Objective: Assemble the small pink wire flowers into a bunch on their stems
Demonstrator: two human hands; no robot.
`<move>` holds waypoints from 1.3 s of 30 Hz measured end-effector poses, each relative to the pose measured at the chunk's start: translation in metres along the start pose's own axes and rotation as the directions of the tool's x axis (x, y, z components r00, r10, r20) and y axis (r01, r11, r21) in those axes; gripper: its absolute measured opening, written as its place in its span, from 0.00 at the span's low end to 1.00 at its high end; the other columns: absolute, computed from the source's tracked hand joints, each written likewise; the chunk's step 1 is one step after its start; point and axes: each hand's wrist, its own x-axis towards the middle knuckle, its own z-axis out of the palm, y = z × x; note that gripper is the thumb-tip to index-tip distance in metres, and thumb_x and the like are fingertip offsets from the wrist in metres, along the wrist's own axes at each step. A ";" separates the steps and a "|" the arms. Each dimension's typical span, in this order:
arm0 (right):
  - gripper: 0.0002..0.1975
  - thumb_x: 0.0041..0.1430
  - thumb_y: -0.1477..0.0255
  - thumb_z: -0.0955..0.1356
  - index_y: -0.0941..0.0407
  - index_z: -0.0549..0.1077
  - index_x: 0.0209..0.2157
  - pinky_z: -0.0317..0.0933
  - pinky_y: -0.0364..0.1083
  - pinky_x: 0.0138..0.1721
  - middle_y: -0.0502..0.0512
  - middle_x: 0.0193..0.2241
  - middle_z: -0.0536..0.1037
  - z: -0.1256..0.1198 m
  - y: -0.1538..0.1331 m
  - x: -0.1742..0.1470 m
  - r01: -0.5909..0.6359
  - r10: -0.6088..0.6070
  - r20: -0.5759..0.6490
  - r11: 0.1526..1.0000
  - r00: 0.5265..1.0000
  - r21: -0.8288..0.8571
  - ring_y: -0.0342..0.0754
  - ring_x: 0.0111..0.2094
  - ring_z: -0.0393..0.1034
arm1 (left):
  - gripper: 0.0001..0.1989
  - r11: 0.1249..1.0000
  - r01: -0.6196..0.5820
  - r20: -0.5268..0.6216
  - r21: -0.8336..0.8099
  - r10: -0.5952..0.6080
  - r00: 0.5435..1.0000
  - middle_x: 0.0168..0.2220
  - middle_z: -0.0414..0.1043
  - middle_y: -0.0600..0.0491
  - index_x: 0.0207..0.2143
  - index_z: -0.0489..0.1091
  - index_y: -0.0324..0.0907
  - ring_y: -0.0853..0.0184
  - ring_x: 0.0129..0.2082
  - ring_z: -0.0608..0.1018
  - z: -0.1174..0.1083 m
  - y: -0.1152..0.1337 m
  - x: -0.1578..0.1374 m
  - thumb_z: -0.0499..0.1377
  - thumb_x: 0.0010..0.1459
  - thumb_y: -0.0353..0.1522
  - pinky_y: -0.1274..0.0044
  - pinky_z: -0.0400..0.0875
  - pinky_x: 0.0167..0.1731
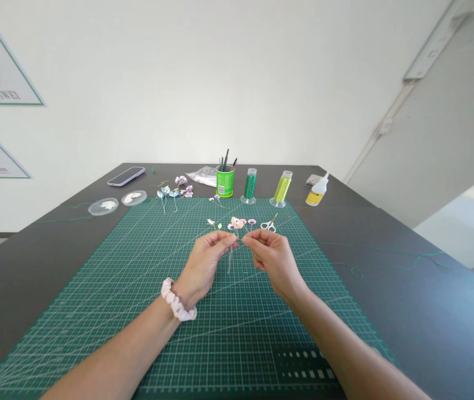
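Over the middle of the mat my left hand [206, 258] is closed in a pinch on the thin stem of a pale pink flower [237, 223], which shows just above the fingertips. A pale strand [230, 261] hangs below that pinch. Close beside it, my right hand [274, 258] pinches a fine thread, mostly hidden by the fingers. Small pink-purple blossoms [252, 221] and a white bud [210, 222] with a leaf lie just beyond the hands. White-handled scissors [269, 225] rest right of the flowers.
A green cutting mat [136, 289] covers the dark table [387, 250]. Behind stand a green pen tin [225, 182], a dark green thread spool [250, 188], a yellow-green spool [282, 190] and a glue bottle [317, 191]. At left are finished flowers [173, 193], shallow dishes [103, 206] and a phone [126, 176].
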 end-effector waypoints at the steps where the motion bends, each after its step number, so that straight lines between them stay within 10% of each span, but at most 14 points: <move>1: 0.11 0.43 0.65 0.74 0.57 0.73 0.21 0.42 0.40 0.13 0.42 0.13 0.62 0.000 0.000 0.000 0.003 -0.003 0.001 1.000 1.000 -0.003 0.36 0.12 0.47 | 0.08 1.000 0.004 0.002 -0.007 -0.004 1.000 0.27 0.73 0.54 0.25 0.75 0.40 0.68 0.33 0.71 0.000 0.000 0.000 0.67 0.47 0.35 0.72 0.63 0.42; 39: 0.10 0.45 0.65 0.71 0.56 0.71 0.20 0.42 0.41 0.14 0.43 0.13 0.63 -0.002 -0.006 0.001 0.082 -0.087 -0.035 0.990 0.996 -0.119 0.37 0.13 0.48 | 0.07 0.997 0.042 0.056 -0.071 -0.038 0.998 0.27 0.73 0.54 0.25 0.76 0.40 0.67 0.34 0.71 -0.002 -0.004 0.002 0.68 0.47 0.34 0.70 0.61 0.46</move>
